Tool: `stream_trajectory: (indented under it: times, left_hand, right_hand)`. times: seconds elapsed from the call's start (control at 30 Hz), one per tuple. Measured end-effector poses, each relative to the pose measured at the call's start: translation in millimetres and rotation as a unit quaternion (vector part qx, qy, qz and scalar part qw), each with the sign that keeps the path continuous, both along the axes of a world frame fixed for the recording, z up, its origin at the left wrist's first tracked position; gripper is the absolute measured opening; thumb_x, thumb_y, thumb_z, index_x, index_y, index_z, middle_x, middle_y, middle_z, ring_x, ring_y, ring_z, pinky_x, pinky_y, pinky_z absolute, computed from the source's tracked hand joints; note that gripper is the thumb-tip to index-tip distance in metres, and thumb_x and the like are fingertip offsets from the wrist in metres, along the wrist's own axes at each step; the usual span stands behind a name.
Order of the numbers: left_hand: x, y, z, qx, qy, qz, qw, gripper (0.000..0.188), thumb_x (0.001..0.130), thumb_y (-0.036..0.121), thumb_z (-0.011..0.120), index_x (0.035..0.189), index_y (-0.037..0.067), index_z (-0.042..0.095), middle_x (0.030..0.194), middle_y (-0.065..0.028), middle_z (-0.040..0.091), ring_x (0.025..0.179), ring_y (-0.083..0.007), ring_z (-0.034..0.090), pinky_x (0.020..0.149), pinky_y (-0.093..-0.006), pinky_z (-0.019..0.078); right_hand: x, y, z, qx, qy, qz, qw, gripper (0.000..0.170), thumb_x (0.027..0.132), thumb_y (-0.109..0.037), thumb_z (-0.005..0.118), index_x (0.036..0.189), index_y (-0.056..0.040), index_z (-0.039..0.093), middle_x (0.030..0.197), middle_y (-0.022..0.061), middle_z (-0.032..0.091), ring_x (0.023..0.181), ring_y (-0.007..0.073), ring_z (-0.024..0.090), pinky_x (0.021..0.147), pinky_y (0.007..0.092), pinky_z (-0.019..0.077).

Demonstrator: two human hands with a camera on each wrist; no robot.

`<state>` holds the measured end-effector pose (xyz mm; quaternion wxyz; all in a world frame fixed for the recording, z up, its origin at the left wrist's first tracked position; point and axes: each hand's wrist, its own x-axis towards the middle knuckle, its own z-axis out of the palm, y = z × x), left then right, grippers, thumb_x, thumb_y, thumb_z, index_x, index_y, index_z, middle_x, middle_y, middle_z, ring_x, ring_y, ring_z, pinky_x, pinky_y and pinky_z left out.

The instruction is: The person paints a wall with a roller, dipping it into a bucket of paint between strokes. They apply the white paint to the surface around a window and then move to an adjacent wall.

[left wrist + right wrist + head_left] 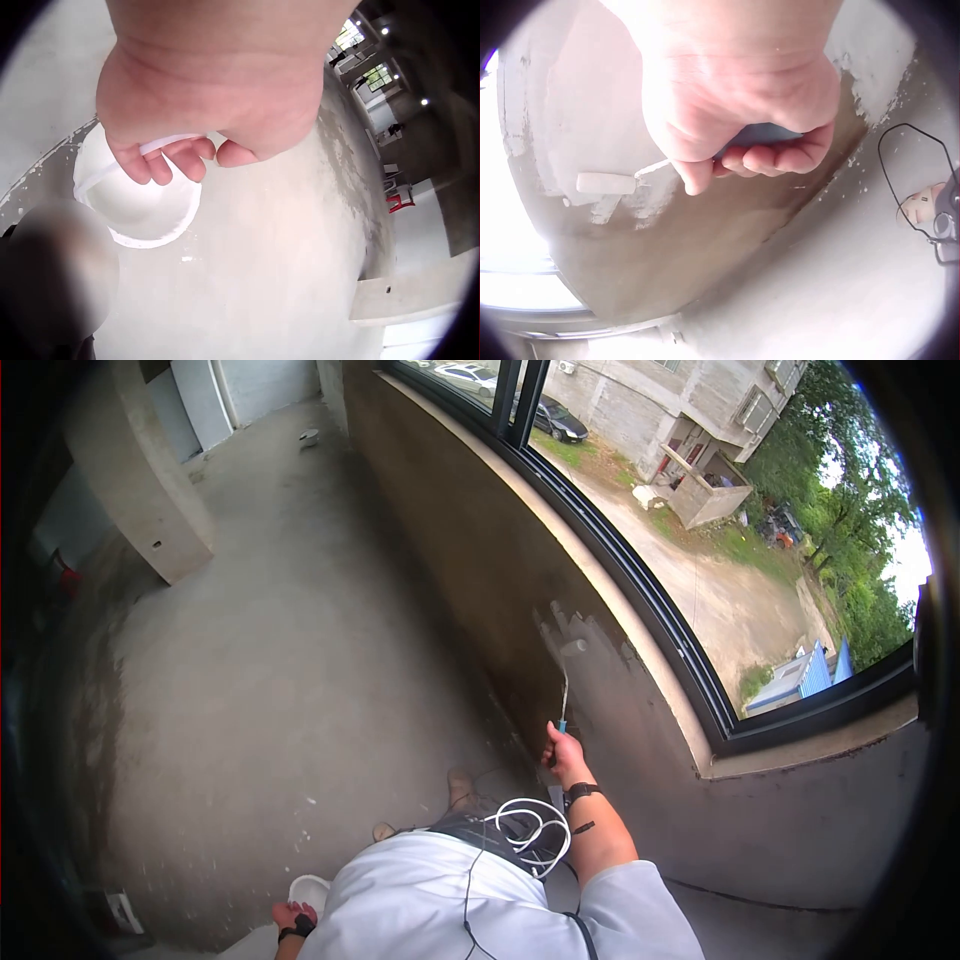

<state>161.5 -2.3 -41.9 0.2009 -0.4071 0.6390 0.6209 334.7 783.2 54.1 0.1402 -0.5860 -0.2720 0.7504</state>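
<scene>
White roller (606,183) beyond the right grip (742,112) around its blue handle (763,135), bucket (154,242) below the left grip (202,105) around its strap (96,178).

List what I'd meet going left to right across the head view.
Concrete pillar → left hand at the white bucket → the farther shoe → right hand gripping the paint roller → blue-and-white shed outside the window.

the roller (574,647) is on the wall (450,520), right of the bucket (150,243).
</scene>
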Motion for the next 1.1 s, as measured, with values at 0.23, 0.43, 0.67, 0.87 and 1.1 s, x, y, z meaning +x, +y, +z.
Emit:
stream_trajectory:
  times: [0.23, 0.43, 0.67, 0.87, 1.1]
  left_hand:
    - [-60, 14, 11, 0.078, -0.115, 0.201, 0.970, 0.027, 0.071, 0.027, 0.051, 0.093, 0.016, 0.039, 0.100, 0.0020, 0.042, 0.095, -0.0157, 0.043, 0.085, -0.0337, 0.0395]
    - [-112, 36, 17, 0.069, -0.101, 0.100, 0.987, 0.029, 0.071, 0.027, 0.049, 0.097, 0.017, 0.040, 0.102, 0.0021, 0.041, 0.097, -0.0159, 0.042, 0.082, -0.0346, 0.0389]
    - [-133, 59, 25, 0.066, -0.116, 0.090, 0.987, 0.026, 0.071, 0.030, 0.050, 0.092, 0.018, 0.039, 0.104, 0.0025, 0.043, 0.097, -0.0175, 0.043, 0.081, -0.0367, 0.0379]
    - [-122, 65, 32, 0.074, -0.114, 0.133, 0.982, 0.023, 0.071, 0.028, 0.050, 0.088, 0.018, 0.039, 0.101, 0.0017, 0.046, 0.096, -0.0201, 0.046, 0.079, -0.0384, 0.0400]
    - [-78, 78, 30, 0.066, -0.109, 0.207, 0.970, 0.024, 0.070, 0.028, 0.051, 0.088, 0.017, 0.039, 0.100, 0.0011, 0.046, 0.094, -0.0202, 0.047, 0.080, -0.0382, 0.0409]
  right_hand:
    - [88, -71, -12, -0.015, -0.037, -0.096, 0.995, 0.037, 0.089, -0.039, 0.070, 0.072, -0.0188, 0.044, 0.055, -0.0048, 0.038, 0.046, 0.0114, 0.038, 0.045, 0.0287, 0.0317]
    - [149, -126, -11, -0.059, -0.085, -0.172, 0.980, 0.040, 0.089, -0.041, 0.069, 0.066, -0.0194, 0.045, 0.055, -0.0039, 0.040, 0.048, 0.0131, 0.041, 0.047, 0.0300, 0.0330]
    - [185, -143, -33, -0.061, -0.114, -0.194, 0.973, 0.040, 0.089, -0.042, 0.068, 0.065, -0.0195, 0.045, 0.053, -0.0031, 0.040, 0.047, 0.0140, 0.041, 0.047, 0.0305, 0.0318]
    - [165, -123, -58, -0.080, -0.088, -0.162, 0.980, 0.041, 0.089, -0.041, 0.068, 0.066, -0.0189, 0.043, 0.052, -0.0031, 0.039, 0.045, 0.0139, 0.039, 0.044, 0.0306, 0.0302]
    - [96, -55, -59, -0.077, -0.063, -0.058, 0.993, 0.041, 0.090, -0.041, 0.067, 0.065, -0.0176, 0.044, 0.053, -0.0008, 0.039, 0.048, 0.0169, 0.039, 0.048, 0.0330, 0.0331]
